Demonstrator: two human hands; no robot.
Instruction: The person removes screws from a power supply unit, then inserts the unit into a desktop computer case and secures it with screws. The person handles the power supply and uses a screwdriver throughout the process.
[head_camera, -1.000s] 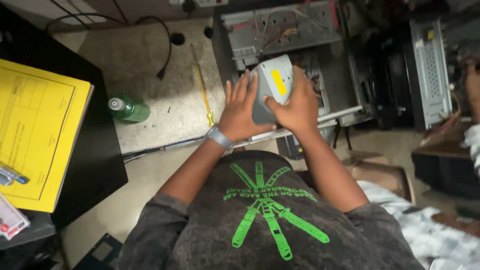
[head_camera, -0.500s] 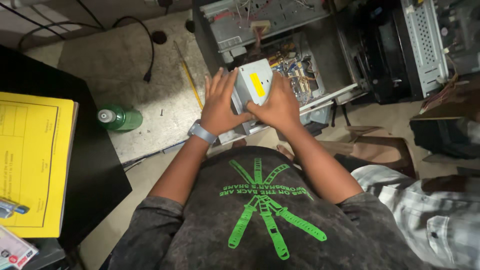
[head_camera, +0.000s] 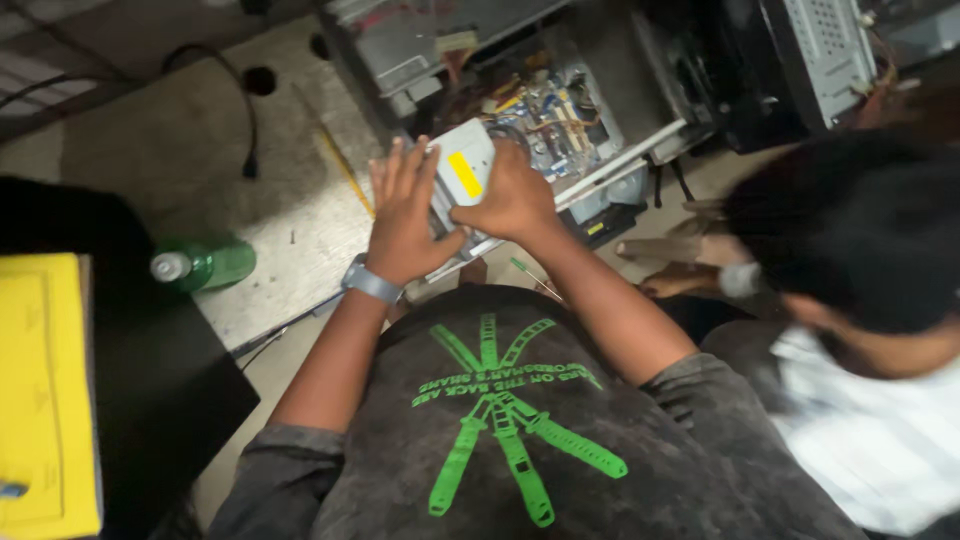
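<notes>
Both my hands grip a grey metal power supply box (head_camera: 462, 170) with a yellow label, held just above the near edge of an open computer case (head_camera: 560, 110). My left hand (head_camera: 405, 215) clasps the box's left side with fingers spread upward; a grey wristband sits on that wrist. My right hand (head_camera: 510, 195) closes over the box's right and near side. Coloured wires and a circuit board show inside the case behind the box.
A green bottle (head_camera: 205, 265) lies on the floor at left, near a yellow pencil-like stick (head_camera: 345, 170) and a black cable (head_camera: 245, 110). A black table with a yellow folder (head_camera: 45, 390) stands at left. Another person's head (head_camera: 850, 230) leans in at right. More cases (head_camera: 820, 60) stand behind.
The view has swung left and down, so the case and box sit higher and more central. Another person's head has come into view at right. My hands keep holding the box.
</notes>
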